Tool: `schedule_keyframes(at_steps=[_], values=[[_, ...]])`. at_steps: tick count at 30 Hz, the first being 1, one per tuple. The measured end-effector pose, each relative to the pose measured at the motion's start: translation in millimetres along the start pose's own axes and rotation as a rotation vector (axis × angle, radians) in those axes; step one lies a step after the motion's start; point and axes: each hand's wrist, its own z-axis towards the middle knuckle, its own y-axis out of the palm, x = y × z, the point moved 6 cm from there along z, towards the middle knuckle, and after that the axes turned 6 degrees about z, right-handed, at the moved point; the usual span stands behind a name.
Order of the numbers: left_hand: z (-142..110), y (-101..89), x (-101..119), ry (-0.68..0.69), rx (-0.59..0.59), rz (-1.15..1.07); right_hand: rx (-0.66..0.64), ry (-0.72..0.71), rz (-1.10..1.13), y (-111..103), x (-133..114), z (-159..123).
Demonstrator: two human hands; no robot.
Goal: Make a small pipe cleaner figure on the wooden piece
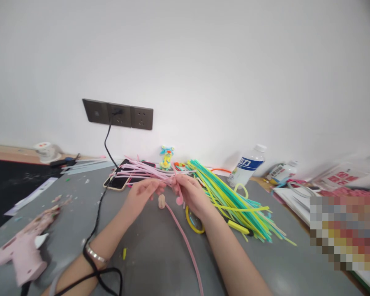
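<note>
Near the middle of the table my left hand [146, 192] and my right hand [189, 192] meet, the fingers of both closed on a pink pipe cleaner [179, 200]. One end of it hangs below the right fingers and finishes in a small round curl. Just under the hands is a small beige piece [162, 201], its kind unclear. A long pink pipe cleaner [185, 236] curves from there toward the front edge. Behind the hands lies a bundle of pink pipe cleaners [138, 167], partly over a phone [117, 181].
A pink glue gun [27, 250] lies at the left; a black cord [98, 213] crosses my left forearm. Green and yellow pipe cleaners [231, 197], yellow-handled scissors [193, 226] and a bottle [248, 164] are at the right. A small colourful figure [167, 158] stands by the wall.
</note>
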Motion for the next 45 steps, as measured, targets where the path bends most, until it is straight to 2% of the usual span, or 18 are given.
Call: schedule_keyframes(at_steps=[3, 7, 13, 17, 20, 23, 26, 29, 32, 34, 37, 41, 45], values=[[0.8, -10.0, -4.2, -0.004, 0.113, 0.016, -0.134, 0.067, -0.219, 6.1, -2.3, -6.3], [1.6, -12.5, -3.5, 0.025, 0.134, 0.035, -0.251, 0.116, -0.315, 14.4, -5.2, -13.3], [2.0, -8.2, 3.3, 0.153, 0.070, 0.081, -0.224, 0.114, -0.406, 14.2, -8.5, -13.9], [1.6, -9.9, 7.8, 0.165, 0.021, 0.092, -0.233, -0.080, -0.470, 16.7, -14.5, -10.2], [2.6, -12.0, 6.0, 0.100, -0.035, 0.117, -0.148, -0.265, -0.625, 11.4, -21.9, -8.2], [4.1, -12.0, -0.7, 0.028, -0.089, 0.178, -0.139, -0.397, -0.804, 10.1, -26.9, -8.7], [4.7, -10.1, -7.9, -0.015, -0.129, 0.219, -0.122, -0.503, -0.963, 10.5, -31.4, -11.1], [4.0, -7.3, -11.1, -0.024, -0.168, 0.214, -0.102, -0.564, -1.023, 11.9, -33.9, -13.8], [2.9, -5.5, -8.9, -0.009, -0.186, 0.180, -0.097, -0.550, -1.001, 14.0, -32.8, -13.8], [2.8, -6.5, -5.8, 0.010, -0.157, 0.151, -0.100, -0.495, -0.907, 15.0, -30.5, -12.3], [3.2, -10.1, -1.8, 0.043, -0.052, 0.090, -0.089, -0.397, -0.710, 17.0, -26.1, -10.1], [0.9, -10.8, 0.4, 0.077, 0.101, -0.025, -0.052, -0.277, -0.561, 22.8, -17.9, -10.4], [-9.3, -6.5, 5.4, 0.173, 0.264, -0.106, -0.118, -0.134, -0.370, 34.0, -5.2, -12.4]])
